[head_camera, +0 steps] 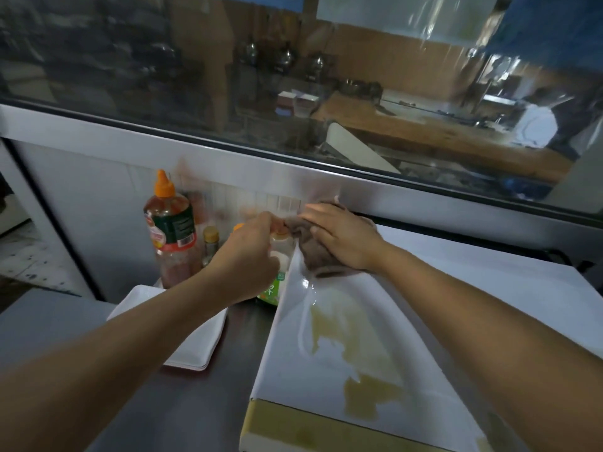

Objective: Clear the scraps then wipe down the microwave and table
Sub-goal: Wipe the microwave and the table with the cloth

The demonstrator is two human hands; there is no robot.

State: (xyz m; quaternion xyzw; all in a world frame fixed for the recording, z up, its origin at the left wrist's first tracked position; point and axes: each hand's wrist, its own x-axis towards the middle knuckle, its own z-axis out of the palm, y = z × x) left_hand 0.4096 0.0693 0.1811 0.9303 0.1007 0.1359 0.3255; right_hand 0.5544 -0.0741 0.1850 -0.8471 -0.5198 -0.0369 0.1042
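The white microwave fills the lower right, its top shiny with yellowish reflections. A brownish-grey cloth lies on its far left corner. My right hand presses flat on the cloth with fingers stretched toward the left. My left hand is curled around a green-labelled bottle standing just left of the microwave, and most of that bottle is hidden behind the hand. The dark table stretches below and to the left.
A tall sauce bottle with an orange cap and a small gold-capped jar stand at the back left. A white rectangular plate lies on the table beside the microwave. A white ledge and a glass window run behind everything.
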